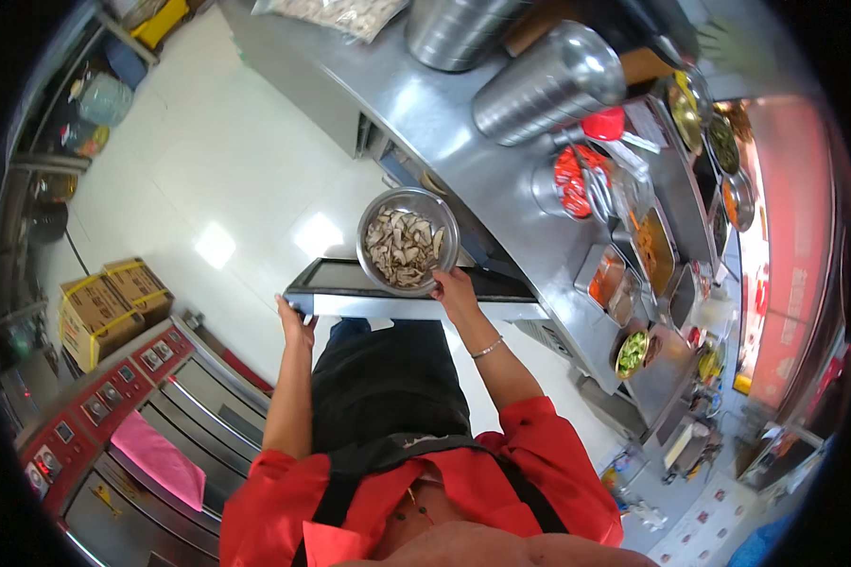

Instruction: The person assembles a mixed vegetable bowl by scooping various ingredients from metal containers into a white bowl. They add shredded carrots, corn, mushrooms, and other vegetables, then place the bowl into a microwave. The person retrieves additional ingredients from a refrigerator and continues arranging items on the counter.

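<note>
My right hand pinches the near rim of a round metal bowl. Pale sliced pieces with brown edges, which look like mushrooms, fill much of the bowl. Below the bowl, a metal cabinet door with a dark inner seal stands swung out from under the counter. At that door's free end is my left hand, its fingers curled on the edge. The bowl hides part of the door and of the cabinet opening.
A steel counter runs along the right, bearing tall metal pots, a bowl of cut red peppers and food trays. Cardboard boxes and red-panelled ovens with a pink cloth stand at left.
</note>
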A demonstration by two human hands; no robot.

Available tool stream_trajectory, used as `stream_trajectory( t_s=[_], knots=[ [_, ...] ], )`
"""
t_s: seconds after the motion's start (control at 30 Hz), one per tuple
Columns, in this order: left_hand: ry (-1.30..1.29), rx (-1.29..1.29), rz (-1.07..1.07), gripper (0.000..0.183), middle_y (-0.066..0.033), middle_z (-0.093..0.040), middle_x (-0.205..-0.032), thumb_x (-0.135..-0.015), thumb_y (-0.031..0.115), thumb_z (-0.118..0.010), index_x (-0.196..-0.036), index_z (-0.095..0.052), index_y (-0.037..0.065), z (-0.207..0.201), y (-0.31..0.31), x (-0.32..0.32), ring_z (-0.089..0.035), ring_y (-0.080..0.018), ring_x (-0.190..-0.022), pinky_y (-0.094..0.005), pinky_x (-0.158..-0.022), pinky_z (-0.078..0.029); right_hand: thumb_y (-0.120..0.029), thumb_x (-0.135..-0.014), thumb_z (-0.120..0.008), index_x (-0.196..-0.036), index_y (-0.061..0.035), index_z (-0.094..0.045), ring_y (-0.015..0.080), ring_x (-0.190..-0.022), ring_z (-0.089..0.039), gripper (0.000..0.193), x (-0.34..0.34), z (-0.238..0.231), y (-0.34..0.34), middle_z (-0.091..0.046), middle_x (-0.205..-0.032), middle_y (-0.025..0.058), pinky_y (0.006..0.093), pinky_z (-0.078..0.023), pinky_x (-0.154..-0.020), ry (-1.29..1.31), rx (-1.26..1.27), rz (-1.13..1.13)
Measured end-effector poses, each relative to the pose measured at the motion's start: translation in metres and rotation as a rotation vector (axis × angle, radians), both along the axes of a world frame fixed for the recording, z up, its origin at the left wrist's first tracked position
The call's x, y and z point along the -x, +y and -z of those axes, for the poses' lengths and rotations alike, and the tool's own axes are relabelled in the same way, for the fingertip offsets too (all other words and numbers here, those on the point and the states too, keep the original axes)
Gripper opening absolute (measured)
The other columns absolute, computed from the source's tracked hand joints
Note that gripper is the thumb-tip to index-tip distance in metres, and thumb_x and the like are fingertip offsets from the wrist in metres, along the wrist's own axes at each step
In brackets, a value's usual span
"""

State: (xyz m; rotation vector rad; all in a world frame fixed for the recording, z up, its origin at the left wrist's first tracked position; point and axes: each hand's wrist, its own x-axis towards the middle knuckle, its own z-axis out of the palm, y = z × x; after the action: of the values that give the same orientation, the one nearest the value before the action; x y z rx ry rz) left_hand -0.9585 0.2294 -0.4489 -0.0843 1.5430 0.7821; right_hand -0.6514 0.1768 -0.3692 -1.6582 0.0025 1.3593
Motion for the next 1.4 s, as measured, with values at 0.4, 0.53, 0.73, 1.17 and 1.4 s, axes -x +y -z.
stream_trajectory(
  t_s=[0.4, 0.53, 0.73, 1.17, 1.4],
  knots=[
    [-0.113, -0.231, 0.248, 0.069, -0.011, -0.016, -0.145, -0.089, 0.058, -0.03, -0.141, -0.013, 0.017, -0.039, 0.16, -0.193, -0.022, -0.0329, -0.132, -0.0575, -0.098, -0.03, -0.008, -0.084, -0.051, -0.093, 0.0016, -0.054, 0.0115, -0.054, -0.051, 0.014, -0.133, -0.18, -0.072, -0.057, -0.073, 0.0044, 0.0236, -0.044, -0.047, -0.436, -0.182, 0.105],
    [-0.126, -0.22, 0.319, 0.074, -0.0135, -0.012, -0.146, -0.087, 0.062, -0.028, -0.142, -0.009, 0.016, -0.052, 0.184, -0.267, -0.02, -0.0329, -0.132, -0.0552, -0.1, -0.028, -0.008, -0.085, -0.05, -0.094, 0.0016, -0.054, 0.0104, -0.054, -0.051, 0.014, -0.189, -0.196, -0.083, -0.057, -0.073, 0.0041, 0.0227, -0.043, -0.046, -0.489, -0.229, 0.178],
    [-0.253, -0.262, 0.285, 0.077, -0.0101, -0.017, -0.146, -0.084, 0.066, -0.032, -0.141, -0.019, 0.015, -0.031, 0.206, -0.317, -0.024, -0.0308, -0.13, -0.0507, -0.102, -0.027, -0.009, -0.086, -0.05, -0.095, -0.0002, -0.055, 0.0093, -0.056, -0.052, 0.014, -0.256, -0.209, -0.082, -0.06, -0.076, 0.004, 0.0222, -0.043, -0.046, -0.528, -0.218, 0.217],
    [-0.282, -1.137, 1.325, 0.023, -0.0076, -0.056, -0.098, -0.089, 0.002, -0.049, -0.112, -0.049, -0.002, -0.295, 0.097, -0.433, -0.058, -0.0122, -0.085, -0.0252, -0.077, -0.047, -0.012, -0.088, -0.05, -0.097, 0.0004, -0.055, 0.0091, -0.054, -0.053, 0.016, -0.341, -0.242, -0.06, -0.059, -0.074, 0.0028, 0.0233, -0.043, -0.045, -0.669, -0.301, 0.477],
    [-0.282, -1.284, 1.34, 0.035, -0.011, -0.053, -0.111, -0.086, 0.005, -0.055, -0.118, -0.042, -0.002, -0.336, 0.091, -0.566, -0.058, -0.0129, -0.091, -0.0247, -0.076, -0.048, -0.01, -0.087, -0.048, -0.099, -0.0016, -0.057, 0.0063, -0.055, -0.051, 0.017, -0.376, -0.254, -0.049, -0.059, -0.076, 0.0007, 0.0206, -0.042, -0.046, -0.631, -0.398, 0.616]
  ],
)
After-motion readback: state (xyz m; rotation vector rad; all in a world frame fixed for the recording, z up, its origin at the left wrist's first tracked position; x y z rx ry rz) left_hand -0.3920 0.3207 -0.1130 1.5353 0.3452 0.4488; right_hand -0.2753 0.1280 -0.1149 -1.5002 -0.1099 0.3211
